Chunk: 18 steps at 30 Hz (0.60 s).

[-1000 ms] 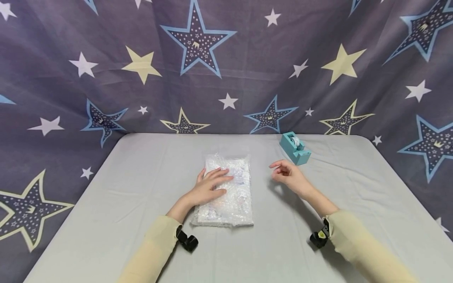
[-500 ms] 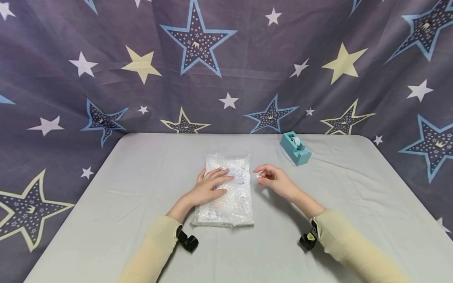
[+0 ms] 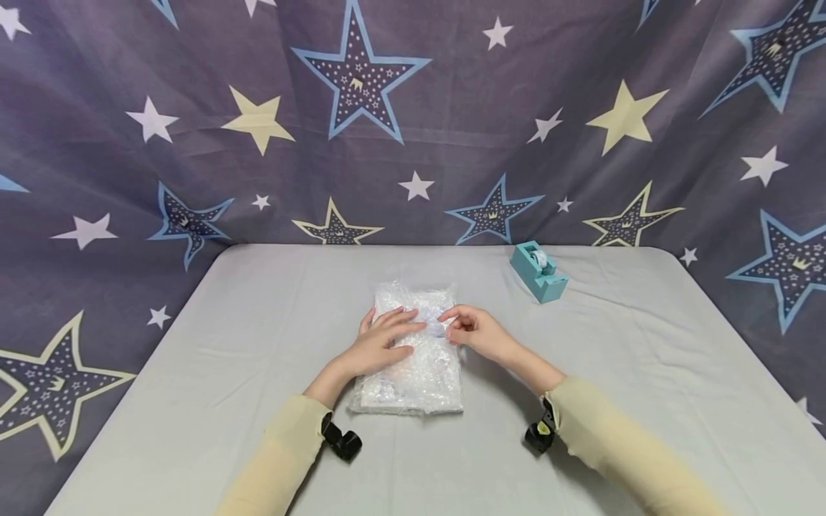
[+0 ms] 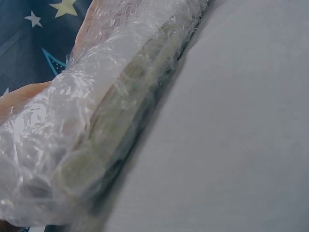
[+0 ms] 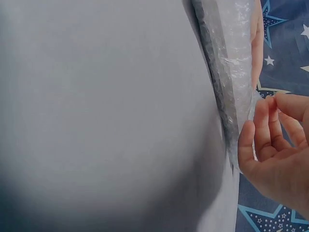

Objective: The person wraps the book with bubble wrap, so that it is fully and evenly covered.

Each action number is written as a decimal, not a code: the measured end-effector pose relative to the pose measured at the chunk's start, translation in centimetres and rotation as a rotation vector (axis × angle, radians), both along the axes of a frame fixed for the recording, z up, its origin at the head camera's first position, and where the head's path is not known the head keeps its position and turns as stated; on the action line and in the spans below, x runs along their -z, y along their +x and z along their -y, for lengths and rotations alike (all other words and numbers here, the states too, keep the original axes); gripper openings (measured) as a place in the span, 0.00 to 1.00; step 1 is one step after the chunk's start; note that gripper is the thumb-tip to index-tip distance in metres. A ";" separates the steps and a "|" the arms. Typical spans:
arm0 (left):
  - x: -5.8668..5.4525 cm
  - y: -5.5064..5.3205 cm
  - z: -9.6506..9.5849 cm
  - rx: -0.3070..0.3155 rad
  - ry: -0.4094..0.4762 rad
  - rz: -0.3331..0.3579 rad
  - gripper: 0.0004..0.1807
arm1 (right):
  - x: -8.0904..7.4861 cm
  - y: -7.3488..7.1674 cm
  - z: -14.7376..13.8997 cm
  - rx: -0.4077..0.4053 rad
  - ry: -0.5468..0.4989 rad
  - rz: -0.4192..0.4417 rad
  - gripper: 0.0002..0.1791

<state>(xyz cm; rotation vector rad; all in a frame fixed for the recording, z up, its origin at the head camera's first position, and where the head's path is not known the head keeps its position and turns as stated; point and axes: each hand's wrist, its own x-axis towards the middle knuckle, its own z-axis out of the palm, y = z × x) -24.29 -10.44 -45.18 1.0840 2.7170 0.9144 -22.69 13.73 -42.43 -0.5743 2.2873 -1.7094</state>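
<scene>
A flat, book-like thing in clear bubble wrap point(image 3: 413, 380) lies on the table in the head view; the wrap blurs what is inside. My left hand point(image 3: 377, 347) rests on its left half with fingers spread. Over its upper right edge is my right hand point(image 3: 480, 333), thumb and forefinger pinched together. A small piece of clear tape showed at those fingertips a moment ago; now it barely stands out against the wrap. In the right wrist view, the right hand point(image 5: 275, 145) is beside the wrapped edge point(image 5: 227, 72). The left wrist view shows the package's long side point(image 4: 120, 111) close up.
A teal tape dispenser point(image 3: 538, 272) with a roll of clear tape stands at the back right of the table. The pale grey cloth point(image 3: 258, 322) covers the table. A dark star-patterned curtain point(image 3: 413, 158) hangs right behind it.
My right hand has moved left from near the tape dispenser to the package's upper right edge, carrying the small piece of tape. The left hand and package have stayed put.
</scene>
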 end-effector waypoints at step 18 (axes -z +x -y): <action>0.3 -0.2 0.0 -0.004 -0.002 -0.003 0.24 | 0.5 -0.9 2.3 0.214 0.166 0.035 0.08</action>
